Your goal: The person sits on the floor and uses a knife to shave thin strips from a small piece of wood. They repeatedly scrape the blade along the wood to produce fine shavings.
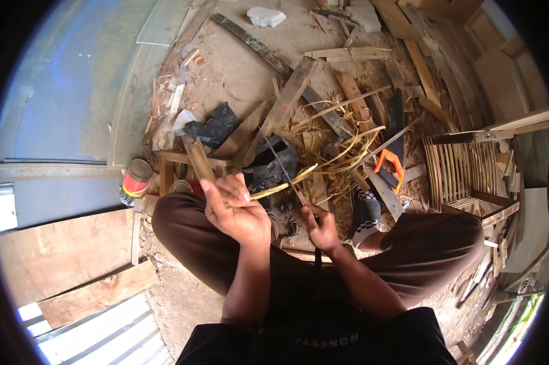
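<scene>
Your left hand (235,210) pinches bamboo strip (284,184), long axis running up-right; right hand (320,228) closed round knife (286,176), blade crossing strip.

Setting: rough outdoor woodworking spot on bare dirt ground (238,73). Evidence: scattered wood offcuts (289,97) and planks, heap of thin bamboo-like strips and shavings (341,137), orange-handled handsaw (393,149), part-built slatted frame (460,170), small tin can (135,181) beside boards.
</scene>
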A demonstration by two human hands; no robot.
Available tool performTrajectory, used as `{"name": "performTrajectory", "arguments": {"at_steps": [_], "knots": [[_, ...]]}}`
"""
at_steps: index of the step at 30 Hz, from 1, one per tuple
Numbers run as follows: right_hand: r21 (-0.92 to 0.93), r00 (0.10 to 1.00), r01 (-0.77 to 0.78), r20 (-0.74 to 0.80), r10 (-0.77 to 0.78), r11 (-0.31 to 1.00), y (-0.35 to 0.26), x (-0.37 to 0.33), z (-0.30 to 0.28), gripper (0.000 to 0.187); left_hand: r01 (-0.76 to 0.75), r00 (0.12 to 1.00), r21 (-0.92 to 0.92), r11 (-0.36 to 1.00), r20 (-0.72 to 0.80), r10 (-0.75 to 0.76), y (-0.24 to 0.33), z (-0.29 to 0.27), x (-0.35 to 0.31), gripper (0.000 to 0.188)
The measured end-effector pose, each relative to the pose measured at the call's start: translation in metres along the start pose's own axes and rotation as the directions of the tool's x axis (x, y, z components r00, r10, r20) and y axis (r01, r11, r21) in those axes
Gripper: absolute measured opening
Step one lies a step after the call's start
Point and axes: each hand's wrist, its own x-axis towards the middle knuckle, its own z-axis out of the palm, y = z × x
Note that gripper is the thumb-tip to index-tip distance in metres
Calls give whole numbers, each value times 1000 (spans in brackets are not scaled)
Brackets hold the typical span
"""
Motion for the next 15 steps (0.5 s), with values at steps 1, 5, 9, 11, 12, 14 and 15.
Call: {"name": "performTrajectory", "arguments": {"at_steps": [1,5,9,11,12,14,15], "knots": [[-78,979,-188,61,193,979,0,0,-9,38,-1,1000,-6,1000,10,1,0,-1,0,55],[0,986,-165,-14,165,986,-19,-2,5,39,-11,1000,-14,1000,4,11,-4,1,5,53],[88,997,38,62,-43,995,-79,4,0,37,-12,1000,10,1000,16,12,-4,3,-4,54],[15,973,231,-1,-231,973,-62,4,4,35,1,1000,-15,1000,28,-1,-3,4,-3,54],[7,990,136,22,-136,991,-50,3,3,35,-10,1000,26,1000,12,9,-2,8,-3,54],[31,993,-121,15,121,992,-7,-10,-2,34,-11,1000,21,1000,-1,11,2,-2,-6,55],[29,985,-169,-16,169,985,7,-7,-3,35,-13,1000,7,1000,1,13,3,-2,-7,56]]}}
